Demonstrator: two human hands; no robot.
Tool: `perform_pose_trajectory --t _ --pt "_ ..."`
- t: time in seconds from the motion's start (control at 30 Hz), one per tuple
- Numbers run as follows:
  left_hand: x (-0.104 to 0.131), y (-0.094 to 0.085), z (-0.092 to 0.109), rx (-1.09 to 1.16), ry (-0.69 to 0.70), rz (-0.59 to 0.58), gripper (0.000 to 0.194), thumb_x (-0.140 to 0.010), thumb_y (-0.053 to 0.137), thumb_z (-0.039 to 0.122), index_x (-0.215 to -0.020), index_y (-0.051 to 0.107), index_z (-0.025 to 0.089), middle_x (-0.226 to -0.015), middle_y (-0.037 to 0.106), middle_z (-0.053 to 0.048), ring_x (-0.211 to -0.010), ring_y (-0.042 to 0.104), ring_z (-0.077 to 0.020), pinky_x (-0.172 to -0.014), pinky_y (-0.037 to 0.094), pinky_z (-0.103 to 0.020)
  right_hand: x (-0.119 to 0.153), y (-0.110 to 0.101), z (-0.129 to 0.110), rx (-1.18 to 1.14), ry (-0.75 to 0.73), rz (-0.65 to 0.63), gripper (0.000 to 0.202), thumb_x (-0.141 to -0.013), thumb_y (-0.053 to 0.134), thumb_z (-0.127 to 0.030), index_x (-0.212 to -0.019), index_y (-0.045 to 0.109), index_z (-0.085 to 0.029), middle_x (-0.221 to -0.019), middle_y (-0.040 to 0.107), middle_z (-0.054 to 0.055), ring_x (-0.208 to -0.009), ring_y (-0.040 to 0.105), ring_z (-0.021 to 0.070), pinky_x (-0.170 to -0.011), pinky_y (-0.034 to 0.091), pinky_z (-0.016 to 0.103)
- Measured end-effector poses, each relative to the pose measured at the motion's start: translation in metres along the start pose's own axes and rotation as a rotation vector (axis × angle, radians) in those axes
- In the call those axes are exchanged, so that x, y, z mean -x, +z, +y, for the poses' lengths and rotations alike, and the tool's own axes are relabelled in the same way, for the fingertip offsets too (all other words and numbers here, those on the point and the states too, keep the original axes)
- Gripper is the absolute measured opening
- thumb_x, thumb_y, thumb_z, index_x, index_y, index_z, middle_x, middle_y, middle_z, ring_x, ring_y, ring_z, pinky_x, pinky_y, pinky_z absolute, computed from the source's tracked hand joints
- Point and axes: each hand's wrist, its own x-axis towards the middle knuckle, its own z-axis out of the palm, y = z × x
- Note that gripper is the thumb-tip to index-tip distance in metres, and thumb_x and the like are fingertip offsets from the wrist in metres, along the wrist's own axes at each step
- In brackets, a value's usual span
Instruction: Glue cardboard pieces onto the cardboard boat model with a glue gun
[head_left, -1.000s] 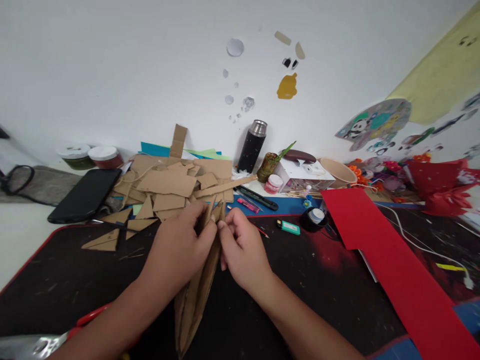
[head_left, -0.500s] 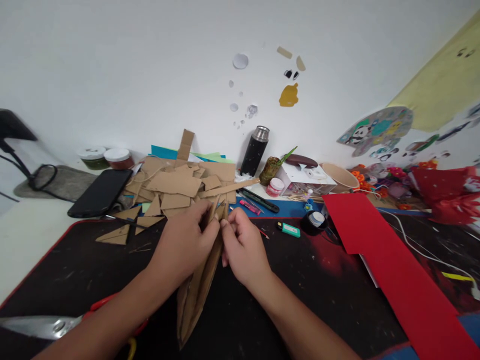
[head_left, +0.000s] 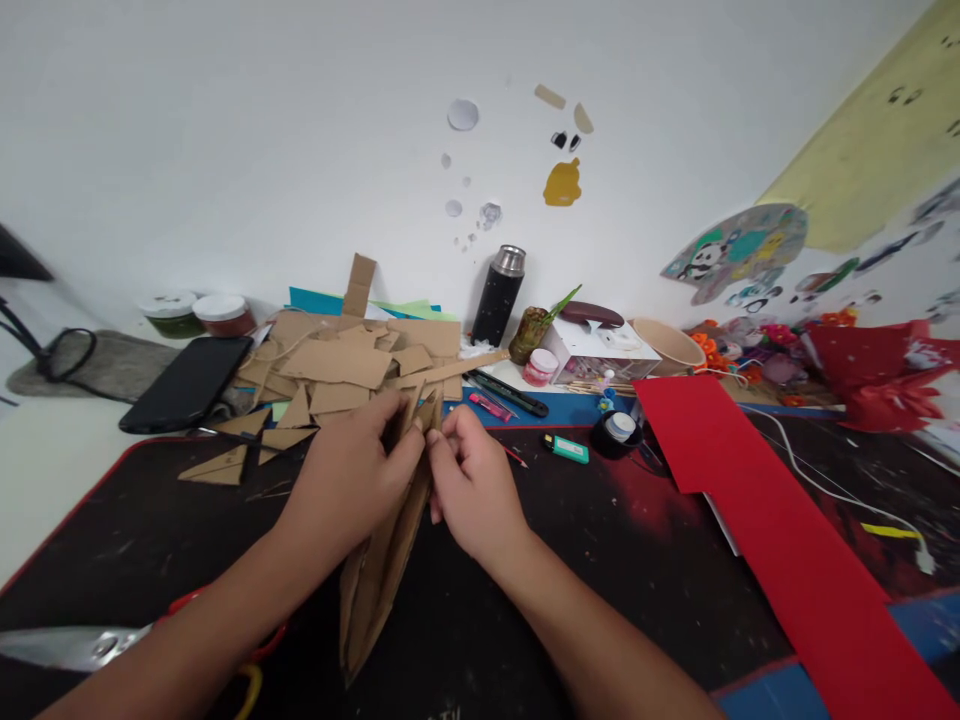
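A long, folded piece of cardboard (head_left: 381, 578) stands on edge over the dark mat, its pointed near end toward me. My left hand (head_left: 356, 465) is closed on its upper far part, thumb pressed along the inner side. From the other side my right hand (head_left: 476, 480) pinches the same far end, thumb and fingers together. Both thumbs almost meet there. The fingers of my left hand are partly hidden behind the cardboard. Under my left forearm lie large scissors (head_left: 75, 648) with red handles, partly covered by the arm.
Cardboard scraps (head_left: 337, 365) are heaped behind my hands. A black phone (head_left: 187, 385) lies at left. Toward the back stand a black thermos (head_left: 499, 298) and a pink jar (head_left: 540, 367). A green lighter (head_left: 566, 448) and a long red sheet (head_left: 772, 520) lie at right.
The whole view has shifted slightly, so everything appears a little further left. Both hands keep their grip at the cardboard's far end, with hardly any other visible movement.
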Motion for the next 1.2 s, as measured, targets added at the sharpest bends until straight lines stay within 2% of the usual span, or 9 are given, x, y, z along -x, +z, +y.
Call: perform_pose_trajectory --t 0.43,0.83,1.2 --pt "-0.002 0.004 -0.005 0.037 -0.020 -0.032 0.023 -0.087 0.044 0.046 -0.082 0.054 0.026 -0.069 0.063 -0.001 -0.067 0.060 -0.0238 -0.066 0.035 -0.035 -0.002 0.002 0.006 0.008 0.003 0.014 0.019 -0.108 0.050 -0.030 -0.090 0.043 -0.027 -0.053 0.047 -0.013 -0.037 0.051 0.0113 -0.044 0.035 0.021" --pt "-0.004 0.007 -0.008 0.052 -0.024 -0.039 0.018 -0.085 0.044 0.041 -0.074 0.045 0.028 -0.068 0.057 0.000 -0.066 0.055 -0.0225 -0.066 0.034 -0.035 -0.002 0.004 0.013 -0.016 0.050 0.008 0.022 -0.108 0.050 -0.034 -0.089 0.042 -0.028 -0.055 0.048 -0.012 -0.038 0.049 0.0116 -0.042 0.034 0.021" --pt "-0.003 0.004 -0.006 0.047 -0.044 -0.036 0.020 -0.087 0.046 0.043 -0.075 0.047 0.027 -0.068 0.061 -0.001 -0.067 0.057 -0.0233 -0.065 0.035 -0.035 0.000 0.001 0.004 0.062 0.047 0.016 0.019 -0.107 0.052 -0.033 -0.090 0.045 -0.027 -0.057 0.052 -0.010 -0.045 0.053 0.0132 -0.049 0.034 0.022"
